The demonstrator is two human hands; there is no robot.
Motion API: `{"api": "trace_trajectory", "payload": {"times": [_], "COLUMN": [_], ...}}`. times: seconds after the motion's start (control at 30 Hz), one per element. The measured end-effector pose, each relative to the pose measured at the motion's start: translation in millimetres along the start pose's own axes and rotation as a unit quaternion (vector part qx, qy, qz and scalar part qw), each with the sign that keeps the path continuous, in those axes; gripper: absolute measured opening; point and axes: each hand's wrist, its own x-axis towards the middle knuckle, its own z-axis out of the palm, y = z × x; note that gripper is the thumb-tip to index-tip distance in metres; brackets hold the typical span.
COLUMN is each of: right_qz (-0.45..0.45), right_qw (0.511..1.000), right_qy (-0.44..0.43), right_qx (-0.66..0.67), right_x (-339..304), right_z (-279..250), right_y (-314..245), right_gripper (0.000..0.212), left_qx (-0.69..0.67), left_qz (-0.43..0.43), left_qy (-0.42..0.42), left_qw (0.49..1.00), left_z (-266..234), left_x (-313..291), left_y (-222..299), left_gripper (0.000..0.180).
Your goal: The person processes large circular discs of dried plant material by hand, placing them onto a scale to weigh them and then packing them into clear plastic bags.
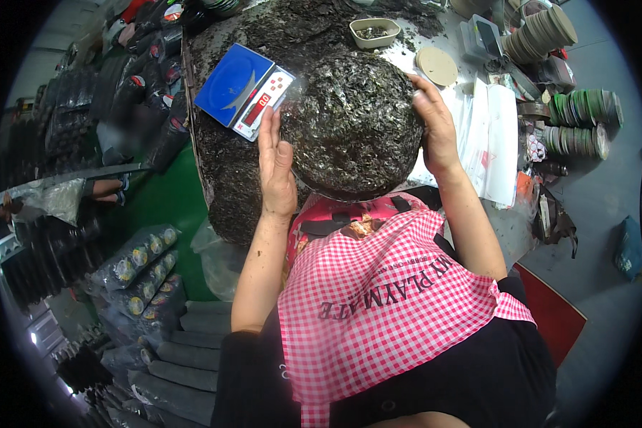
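A large round cake of dark dried seaweed (355,128) lies in front of me at the near edge of the work table, its top flaky and shiny. Along its left rim is my left hand (276,167), fingers stretched out straight and the thumb pointing up. My right hand (435,125) cups the opposite rim, fingers extended along the edge. The cake sits between both palms; whether the left palm presses on it I cannot tell. Just beyond my left fingertips is a digital scale (239,89) with a blue platform and a lit red display.
Loose seaweed (285,32) covers the table's far part. Behind the cake are a cream bowl (374,33) and a round beige disc (436,66). White sheets (488,143) lie at right, near stacked discs (542,34). Wrapped bundles (139,267) fill the floor at left.
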Motion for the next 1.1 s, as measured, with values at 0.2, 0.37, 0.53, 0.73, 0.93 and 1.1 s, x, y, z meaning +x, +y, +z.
{"api": "trace_trajectory", "payload": {"times": [0.2,0.37,0.53,0.73,0.93,1.1], "right_qz": [-0.015,-0.17,-0.207,-0.273,-0.329,-0.301], "right_qw": [0.999,0.936,0.863,0.722,0.697,0.707], "right_qy": [0.006,0.021,0.013,0.021,0.01,-0.002], "right_qx": [-0.036,-0.307,-0.461,-0.635,-0.638,-0.64], "right_x": [-11,-5,-1,-1,-1,-3], "right_z": [1,5,7,6,10,12], "right_y": [12,16,-1,4,3,4], "right_gripper": [0.053,0.045,0.032,0.027,0.035,0.034], "left_qx": [0.152,-0.021,0.118,0.44,0.553,0.578], "left_qz": [0.098,0.036,0.039,0.136,0.193,0.192], "left_qy": [-0.006,0.018,-0.087,-0.072,-0.152,-0.199], "left_qw": [0.983,0.999,0.988,0.885,0.796,0.768], "left_z": [-1,-2,-22,-19,-8,-7], "left_x": [-11,-8,-12,-16,-2,2], "left_y": [-17,-13,-8,32,56,57], "left_gripper": [0.056,0.052,0.043,0.023,0.02,0.018]}}
